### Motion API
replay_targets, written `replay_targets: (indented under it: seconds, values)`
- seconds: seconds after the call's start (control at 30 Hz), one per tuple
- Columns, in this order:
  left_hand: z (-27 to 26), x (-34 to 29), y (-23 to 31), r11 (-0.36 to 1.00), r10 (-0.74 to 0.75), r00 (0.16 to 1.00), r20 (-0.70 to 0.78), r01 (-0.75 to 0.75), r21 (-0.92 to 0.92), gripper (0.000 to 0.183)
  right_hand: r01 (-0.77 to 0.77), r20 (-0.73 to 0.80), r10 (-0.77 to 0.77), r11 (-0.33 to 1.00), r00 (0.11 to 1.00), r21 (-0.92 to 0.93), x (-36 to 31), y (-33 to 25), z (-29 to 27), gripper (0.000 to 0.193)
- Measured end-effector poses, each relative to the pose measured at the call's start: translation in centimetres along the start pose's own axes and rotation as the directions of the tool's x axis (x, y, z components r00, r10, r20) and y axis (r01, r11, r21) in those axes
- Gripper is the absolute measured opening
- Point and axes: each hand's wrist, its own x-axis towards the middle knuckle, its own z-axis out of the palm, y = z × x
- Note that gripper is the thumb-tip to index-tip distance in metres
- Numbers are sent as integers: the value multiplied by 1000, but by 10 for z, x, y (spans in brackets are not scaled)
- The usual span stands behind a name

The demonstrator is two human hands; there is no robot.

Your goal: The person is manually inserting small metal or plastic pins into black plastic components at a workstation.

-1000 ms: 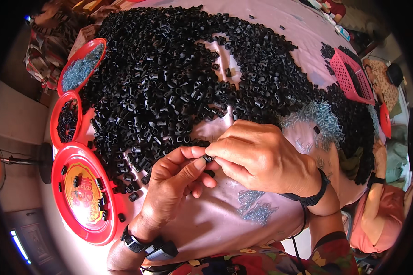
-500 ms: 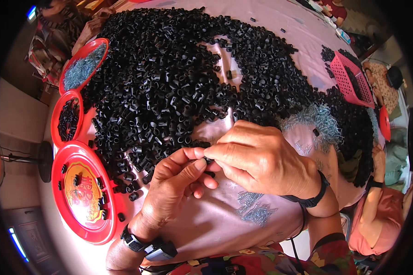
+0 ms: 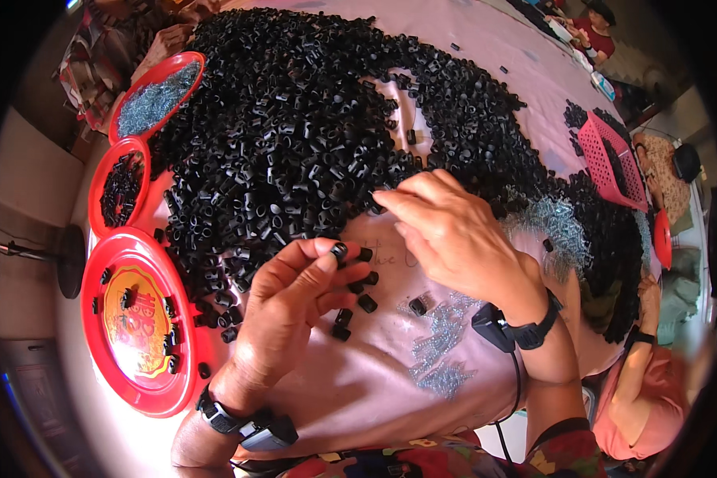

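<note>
My left hand [image 3: 283,299] pinches a small black plastic part [image 3: 339,250] between thumb and forefinger, just in front of the big heap. Several more black parts lie on the cloth by its curled fingers. My right hand [image 3: 462,235] hovers at the near edge of the heap of black plastic parts [image 3: 295,151]. Its forefinger reaches to the heap's edge and the thumb is apart from it; I see nothing held there. A patch of small silvery-blue springs [image 3: 446,338] lies on the pink cloth below my right hand.
At the left stand a large red plate [image 3: 102,342] with some black parts, a red plate [image 3: 95,199] of dark slender pieces and a red plate [image 3: 196,60] of springs. A pink basket [image 3: 597,155] stands far right. Co-workers sit at the left and right.
My hands have moved apart: the right went forward to the heap's edge, the left back and slightly left with a black part. Loose black parts now show between them.
</note>
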Motion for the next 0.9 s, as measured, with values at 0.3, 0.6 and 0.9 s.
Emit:
replay_targets:
  seconds: [0.3,0.6,0.9]
  values:
    - [-3,2,7,995,11,1000,-17,-13,-100,18,-5,-19,5,1000,1000,1,10,0,13,14]
    - [-9,2,0,996,-20,999,48,24,-89,18,-44,6,44,998,999,36,2,7,18,17]
    - [-2,-1,6,998,-57,997,45,56,30,27,-26,-68,45,965,997,259,4,1,15,18]
